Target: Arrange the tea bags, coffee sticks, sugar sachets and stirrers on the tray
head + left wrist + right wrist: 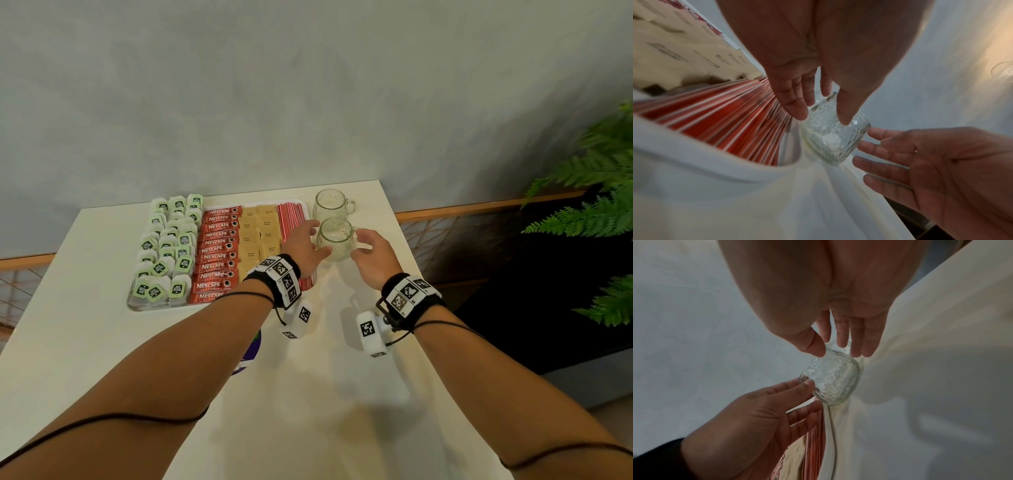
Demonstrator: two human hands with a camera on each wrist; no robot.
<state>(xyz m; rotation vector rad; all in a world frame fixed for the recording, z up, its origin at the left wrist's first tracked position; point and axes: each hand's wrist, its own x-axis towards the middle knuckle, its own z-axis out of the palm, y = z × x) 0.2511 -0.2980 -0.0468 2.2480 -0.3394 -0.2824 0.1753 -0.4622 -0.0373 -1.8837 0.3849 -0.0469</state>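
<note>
Your left hand (306,245) and right hand (374,254), fingers loosely straight, flank a dimpled glass mug (335,238) beside the tray (137,306), where green-tagged tea bags (166,250), red coffee sticks (217,255), tan sugar sachets (259,233) and red-striped stirrers (291,216) lie in rows.

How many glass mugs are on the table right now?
2. The far glass mug stands near the table's back edge, right of the tray; the near glass mug stands just in front, between both hands.

It looked like a hotel room or office refreshment corner. A white table (102,342) against a plain grey wall (274,85) held a tray (132,303) of tea bags (164,246), Nescafé sticks (217,255), sugar sachets (260,233) and stirrers (291,212), beside two glass mugs (330,204). A fern (589,192) stood at the right.
</note>
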